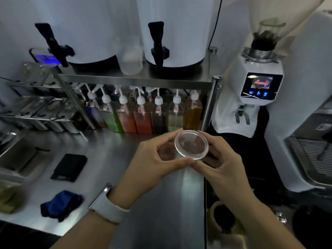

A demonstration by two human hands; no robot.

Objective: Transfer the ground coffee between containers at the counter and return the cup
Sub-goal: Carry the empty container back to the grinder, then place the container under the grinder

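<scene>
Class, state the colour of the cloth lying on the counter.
Blue: the cloth shows best in the head view, lower left.

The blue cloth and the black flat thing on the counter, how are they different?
The blue cloth is crumpled and soft-looking; the black scale is flat, stiff and rectangular. The cloth lies nearer the counter's front edge, the scale farther back. Both rest on the steel counter, left of the hands, untouched.

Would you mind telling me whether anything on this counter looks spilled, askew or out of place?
Only the blue cloth, left crumpled near the counter's front edge. No spill shows, and both hands hold the clear cup.
</scene>
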